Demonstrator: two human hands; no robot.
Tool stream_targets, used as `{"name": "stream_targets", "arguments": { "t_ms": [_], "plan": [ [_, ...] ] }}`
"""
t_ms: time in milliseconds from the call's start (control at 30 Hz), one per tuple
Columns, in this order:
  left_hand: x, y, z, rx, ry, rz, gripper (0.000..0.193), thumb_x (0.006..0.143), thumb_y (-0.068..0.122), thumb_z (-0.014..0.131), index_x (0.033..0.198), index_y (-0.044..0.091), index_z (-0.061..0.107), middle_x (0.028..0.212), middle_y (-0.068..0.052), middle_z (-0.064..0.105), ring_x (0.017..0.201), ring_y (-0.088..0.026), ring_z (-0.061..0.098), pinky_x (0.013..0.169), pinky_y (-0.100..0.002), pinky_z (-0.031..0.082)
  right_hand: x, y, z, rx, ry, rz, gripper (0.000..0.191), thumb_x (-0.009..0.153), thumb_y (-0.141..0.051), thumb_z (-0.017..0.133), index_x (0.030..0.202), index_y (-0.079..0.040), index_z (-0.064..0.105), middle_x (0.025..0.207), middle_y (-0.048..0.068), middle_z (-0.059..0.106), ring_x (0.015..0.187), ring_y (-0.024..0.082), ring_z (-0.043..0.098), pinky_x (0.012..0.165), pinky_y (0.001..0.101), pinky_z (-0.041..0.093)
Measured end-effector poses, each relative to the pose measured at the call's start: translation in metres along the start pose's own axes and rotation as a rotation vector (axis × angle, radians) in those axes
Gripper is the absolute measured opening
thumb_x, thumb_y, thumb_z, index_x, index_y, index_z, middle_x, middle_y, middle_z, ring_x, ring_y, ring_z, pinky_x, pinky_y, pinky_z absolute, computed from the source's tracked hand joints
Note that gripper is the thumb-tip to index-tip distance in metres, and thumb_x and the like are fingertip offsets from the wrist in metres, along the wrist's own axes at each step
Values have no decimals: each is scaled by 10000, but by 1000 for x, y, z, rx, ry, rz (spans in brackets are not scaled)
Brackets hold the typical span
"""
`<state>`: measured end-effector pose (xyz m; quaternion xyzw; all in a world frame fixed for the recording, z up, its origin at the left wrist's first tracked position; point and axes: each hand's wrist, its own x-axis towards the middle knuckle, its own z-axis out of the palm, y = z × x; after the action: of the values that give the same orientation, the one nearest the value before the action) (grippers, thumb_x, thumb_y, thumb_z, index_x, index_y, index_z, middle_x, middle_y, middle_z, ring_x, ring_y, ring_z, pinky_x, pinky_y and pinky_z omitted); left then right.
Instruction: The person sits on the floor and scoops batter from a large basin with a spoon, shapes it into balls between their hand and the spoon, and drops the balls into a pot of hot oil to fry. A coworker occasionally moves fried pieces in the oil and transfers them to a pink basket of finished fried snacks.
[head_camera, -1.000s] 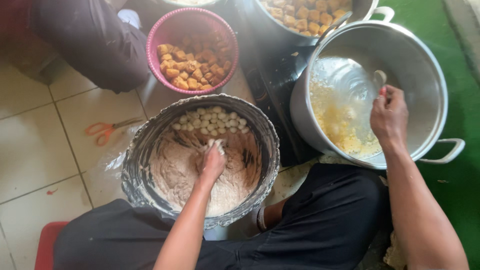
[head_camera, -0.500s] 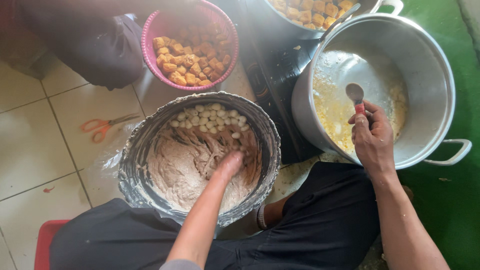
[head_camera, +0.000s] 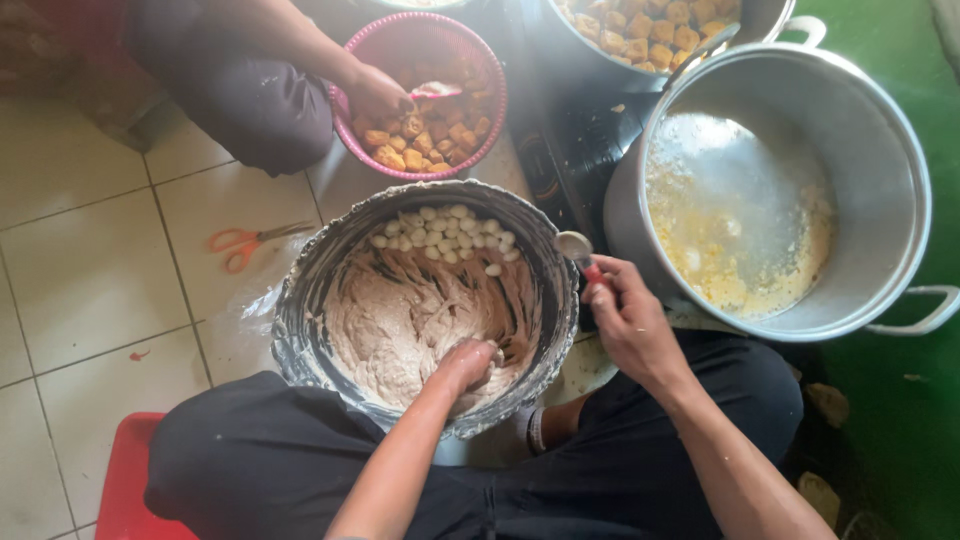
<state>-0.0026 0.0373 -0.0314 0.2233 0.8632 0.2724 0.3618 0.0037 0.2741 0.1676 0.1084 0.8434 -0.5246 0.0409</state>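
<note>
A red stool (head_camera: 125, 480) shows at the bottom left corner of the tiled floor (head_camera: 80, 280). Orange scissors (head_camera: 245, 243) lie on the tiles left of the bowl (head_camera: 300, 310), which sits on clear plastic wrap (head_camera: 245, 315). No labels or signs show.

The left hand (head_camera: 468, 362) is sunk in the dough (head_camera: 400, 320) near the bowl's near rim, fingers curled into a fist around a lump of it. Small white balls (head_camera: 445, 235) lie in rows along the bowl's far rim.

Beyond the bowl, another person's hand (head_camera: 378, 97) reaches into a pink basket (head_camera: 490, 70) of fried cubes (head_camera: 430, 135), beside a pink-handled spoon whose grip I cannot tell.

The right hand (head_camera: 628, 318) pinches a spoon (head_camera: 578, 250) with a red handle, its metal bowl held just over the bowl's right rim. To the right stands a big pot (head_camera: 900, 170) holding oily yellow liquid (head_camera: 735, 225), with a pan (head_camera: 760, 15) of fried cubes at the top edge.

Half a second ago the right hand held the spoon inside the pot; it has come across to the bowl's rim. The left hand has moved from mid-dough toward the near side.
</note>
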Motion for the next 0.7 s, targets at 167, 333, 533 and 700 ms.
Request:
{"name": "stream_targets", "arguments": {
  "t_ms": [167, 333, 533, 700],
  "plan": [
    [-7, -3, 17, -129, 27, -70, 391, 823, 249, 805, 1123, 28, 689, 1058, -262, 698, 1029, -422, 666, 883, -471, 529, -13, -1, 30, -223, -86, -116, 359, 985, -109, 564, 1330, -25, 513, 963, 170, 702, 866, 267, 710, 783, 365, 556],
    [-9, 10, 1, -661, 537, -24, 273, 870, 179, 710, 1106, 42, 707, 999, -157, 754, 924, -270, 733, 819, -370, 564, -27, -1, 55, -345, -67, -336, 345, 964, -152, 611, 1296, -65, 575, 1012, 168, 717, 867, 335, 733, 729, 405, 582],
    [-37, 52, -49, -829, 702, 12, 314, 857, 125, 723, 1155, 45, 665, 1000, -109, 760, 908, -190, 720, 796, -324, 565, -35, -12, 69, -624, -54, -383, 403, 957, -172, 644, 1352, -105, 600, 852, 131, 674, 699, 347, 688, 582, 438, 559],
    [-46, 65, -67, -758, 754, 8, 299, 904, 173, 775, 1156, 49, 675, 997, -89, 757, 906, -164, 718, 799, -310, 560, -31, -17, 65, -554, 76, -425, 387, 972, -164, 632, 1351, -94, 602, 837, 134, 665, 648, 345, 676, 545, 428, 551]
  ]
}}
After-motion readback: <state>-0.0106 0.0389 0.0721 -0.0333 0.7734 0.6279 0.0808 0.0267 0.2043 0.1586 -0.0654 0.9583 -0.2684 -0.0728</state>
